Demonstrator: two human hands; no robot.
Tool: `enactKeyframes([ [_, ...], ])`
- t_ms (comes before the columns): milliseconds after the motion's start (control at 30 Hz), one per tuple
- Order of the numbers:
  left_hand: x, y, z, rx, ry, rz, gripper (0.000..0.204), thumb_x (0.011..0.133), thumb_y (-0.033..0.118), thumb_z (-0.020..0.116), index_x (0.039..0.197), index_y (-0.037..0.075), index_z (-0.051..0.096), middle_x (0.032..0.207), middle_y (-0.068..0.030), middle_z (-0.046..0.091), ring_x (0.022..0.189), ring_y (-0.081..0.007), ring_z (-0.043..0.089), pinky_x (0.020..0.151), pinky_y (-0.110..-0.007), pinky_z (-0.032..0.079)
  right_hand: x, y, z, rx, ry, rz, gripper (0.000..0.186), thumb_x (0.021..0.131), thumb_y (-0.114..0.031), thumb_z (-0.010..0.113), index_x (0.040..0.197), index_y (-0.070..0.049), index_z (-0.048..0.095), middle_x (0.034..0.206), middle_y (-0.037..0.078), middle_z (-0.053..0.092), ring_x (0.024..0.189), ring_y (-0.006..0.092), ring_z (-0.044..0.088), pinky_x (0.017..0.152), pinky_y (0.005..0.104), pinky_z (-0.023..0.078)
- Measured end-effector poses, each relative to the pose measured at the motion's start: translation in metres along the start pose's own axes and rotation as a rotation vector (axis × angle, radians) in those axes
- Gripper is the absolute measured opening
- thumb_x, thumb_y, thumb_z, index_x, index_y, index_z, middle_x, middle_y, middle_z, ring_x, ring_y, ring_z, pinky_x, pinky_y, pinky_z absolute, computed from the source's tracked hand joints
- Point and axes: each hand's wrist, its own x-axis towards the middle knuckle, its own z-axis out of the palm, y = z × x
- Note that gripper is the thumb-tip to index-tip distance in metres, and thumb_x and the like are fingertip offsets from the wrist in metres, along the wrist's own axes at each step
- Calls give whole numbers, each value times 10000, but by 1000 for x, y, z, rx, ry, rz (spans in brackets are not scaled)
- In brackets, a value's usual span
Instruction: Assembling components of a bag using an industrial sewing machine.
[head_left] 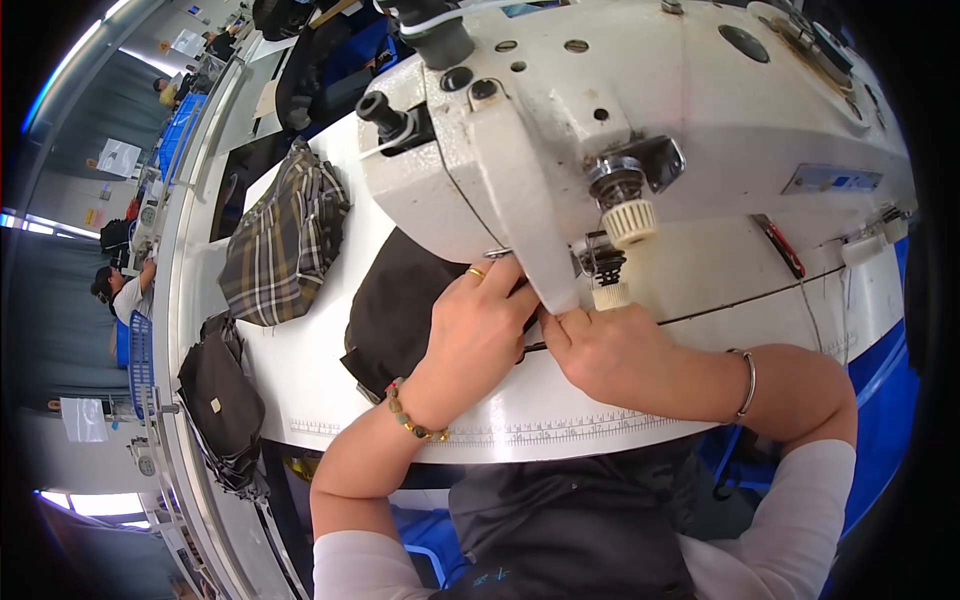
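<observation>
A folded plaid cloth bundle (285, 238) lay at ten o'clock. The left hand (478, 325) pressed flat on the dark brown fabric piece (395, 305), steadying it; the right hand (600, 350) pinched its edge under the white sewing machine (640, 110).

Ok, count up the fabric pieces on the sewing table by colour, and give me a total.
Dark brown or black fabric, under the left hand and beside the right hand: 1
Plaid fabric, lying to the left: 1
Total: 2, counting only the pieces on the white table by the sewing machine.
</observation>
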Motion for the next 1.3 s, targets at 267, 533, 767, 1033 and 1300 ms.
enactKeyframes([
  [267,-1,-2,2,-2,-30,-73,388,715,-45,669,1072,81,751,864,-71,573,740,-268,607,631,-377,499,3,3,-7,9,-15,15,264,731,-141,629,929,26,680,615,19,572,522,141,615,448,276,455],
  [533,0,-1,0,9,-54,-107,386,720,-51,665,1075,72,750,862,-88,574,761,-279,611,641,-385,497,4,6,-4,72,-23,32,288,728,-131,638,955,43,674,624,17,576,516,147,609,442,286,456],
  [767,3,3,-4,-84,6,-39,338,717,-33,667,1040,42,737,897,-101,583,789,-285,626,635,-386,515,0,-2,-3,58,-2,9,274,748,-129,629,976,17,670,986,130,681,494,131,564,434,284,454],
  [1033,0,8,6,24,-89,-30,173,724,50,654,888,4,684,1041,-103,602,913,-288,623,692,-372,541,-2,-3,-2,78,-82,2,267,739,-116,623,963,23,667,984,162,689,495,145,578,437,290,462],
  [1300,-2,8,4,93,-88,-4,210,771,107,635,958,47,712,1029,-98,609,972,-266,591,754,-360,505,0,-3,-1,104,-69,6,290,743,-121,620,983,34,670,992,194,688,513,159,609,446,296,478],
])
